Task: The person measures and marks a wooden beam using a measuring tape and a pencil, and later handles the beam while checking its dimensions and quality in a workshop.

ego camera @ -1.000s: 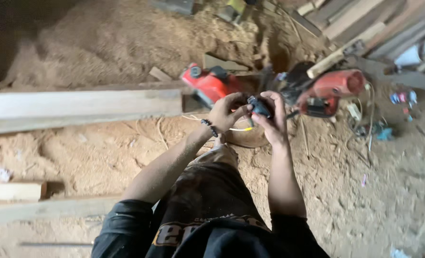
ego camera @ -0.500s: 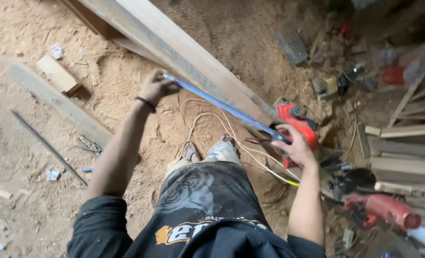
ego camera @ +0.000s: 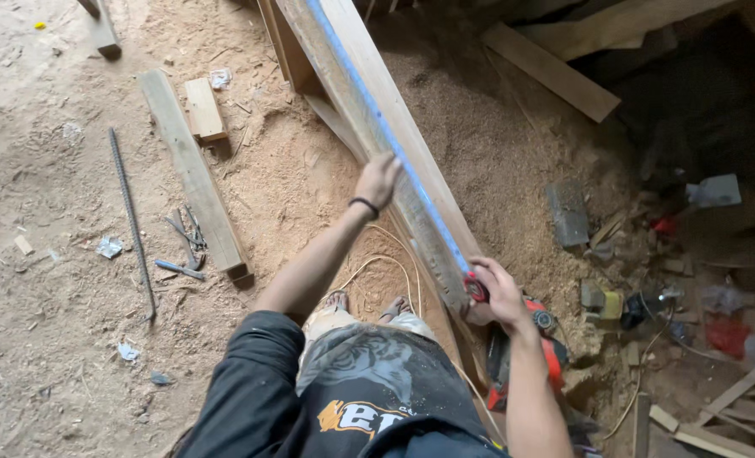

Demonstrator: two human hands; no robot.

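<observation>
A long pale wooden plank (ego camera: 356, 93) runs from the top middle down to my right hand. A blue measuring tape blade (ego camera: 386, 127) lies stretched along its top face. My right hand (ego camera: 500, 293) grips the red tape measure case (ego camera: 477, 290) at the plank's near end. My left hand (ego camera: 377, 180) presses on the plank and the tape, about a third of the way up. My legs and bare feet stand just left of the plank's near end.
A red power saw (ego camera: 547, 348) sits on the sawdust below my right hand. A yellow cable (ego camera: 377, 259) loops by my feet. A shorter board (ego camera: 192, 174), a small block (ego camera: 204, 108) and a steel rebar (ego camera: 131, 222) lie left. Scrap wood and clutter fill the right.
The tape blade has been drawn far out along the plank. My left hand slid up the plank, and my right hand with the case came to the plank's near end. The view swung round.
</observation>
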